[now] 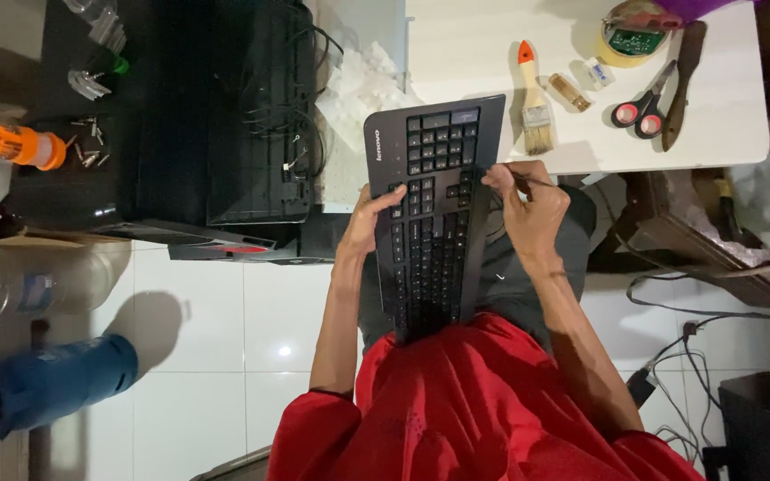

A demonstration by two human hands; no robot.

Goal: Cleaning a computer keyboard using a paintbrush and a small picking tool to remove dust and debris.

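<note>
The left hand (369,218) clamped the black plastic keyboard (434,214); the right hand (532,209) pinched a thin dark tool (536,183) (a slip, I judged, could pop keycaps).

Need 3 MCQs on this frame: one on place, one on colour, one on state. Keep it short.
1. Where does the paintbrush lie?
A. on the white table, beside the keyboard's far end
B. on the tiled floor
C. on the person's lap

2. What colour are the scissors' handle loops?
A. blue
B. red
C. green

3. How is the black keyboard held?
A. flat on the table, untouched
B. hanging by its cable
C. propped from lap to table, left hand gripping its edge, right hand holding a thin tool at the keys

Answers:
1 A: the brush rests on the white tabletop right of the keyboard.
2 B: both loops are red.
3 C: both hands are on it, and its far end reaches the table.
</note>
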